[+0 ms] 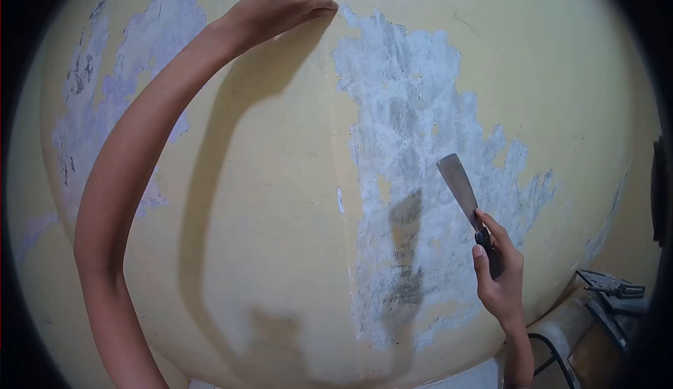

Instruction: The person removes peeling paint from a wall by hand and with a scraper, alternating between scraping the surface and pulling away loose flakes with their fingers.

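Note:
My right hand [501,287] grips the dark handle of a paint scraper [460,185]. The scraper's flat metal blade points up and to the left, in front of a bare grey-white patch [392,108] on the wall. My left arm reaches up, and my left hand [298,0] is at the wall near the top edge of that patch. Its fingers are bent and pressed together by the border of the yellow paint [266,143]. Whatever lies between those fingertips, if anything, is hidden.
Another stripped patch with a purplish tint [158,31] runs down the wall's left side. At the lower right stand a dark-framed chair [554,354] and some dark objects [613,287]. A dark item [659,192] is at the right edge. Shadows of my arms fall on the wall.

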A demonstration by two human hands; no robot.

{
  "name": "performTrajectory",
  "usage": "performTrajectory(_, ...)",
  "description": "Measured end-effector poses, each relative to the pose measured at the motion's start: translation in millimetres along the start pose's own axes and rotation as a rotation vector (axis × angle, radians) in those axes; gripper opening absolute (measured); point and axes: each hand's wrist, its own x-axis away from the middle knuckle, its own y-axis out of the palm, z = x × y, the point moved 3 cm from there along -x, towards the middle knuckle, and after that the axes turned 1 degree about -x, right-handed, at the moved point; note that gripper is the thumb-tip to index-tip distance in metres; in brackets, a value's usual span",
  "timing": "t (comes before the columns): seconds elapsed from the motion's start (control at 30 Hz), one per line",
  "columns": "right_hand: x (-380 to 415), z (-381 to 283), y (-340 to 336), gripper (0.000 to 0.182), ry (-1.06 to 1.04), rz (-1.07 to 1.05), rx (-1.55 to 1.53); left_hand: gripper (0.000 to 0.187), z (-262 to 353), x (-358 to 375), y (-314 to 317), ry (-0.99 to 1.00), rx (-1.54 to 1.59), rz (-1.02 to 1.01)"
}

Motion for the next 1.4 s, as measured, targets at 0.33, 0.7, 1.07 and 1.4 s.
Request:
performTrajectory(0.33,6,17,5,0.046,0.042,0.033,-0.061,0.004,2,-22,-1,0.260,-0.351,-0.131)
performTrajectory(0.7,16,10,1,0.045,0.028,0.032,-0.060,0.018,10,-30,7,0.521,-0.746,-0.221)
performTrajectory(1.07,18,12,2,0.044,0.049,0.019,-0.071,0.016,9,1,-12,-0.035,0.031,0.082)
performTrajectory(1.4,17,18,4,0.044,0.078,0.003,-0.076,0.014,22,-7,5,0.050,-0.169,0.009)
